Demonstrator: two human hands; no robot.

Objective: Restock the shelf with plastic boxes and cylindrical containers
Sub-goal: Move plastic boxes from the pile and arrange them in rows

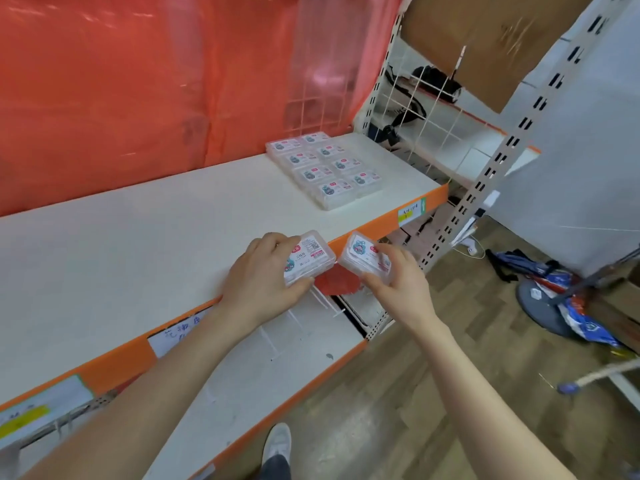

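My left hand grips a clear plastic box with a printed label, held over the front edge of the white shelf. Just to its right, my right hand holds a second clear plastic box, tilted, out past the shelf's orange front lip. Several identical boxes lie flat in two rows at the far right of the shelf. No cylindrical container is in view.
A red plastic sheet hangs behind the shelf. A lower white shelf juts out below. White slotted uprights and a wire grid stand to the right. Bags and a grey round base lie on the wooden floor.
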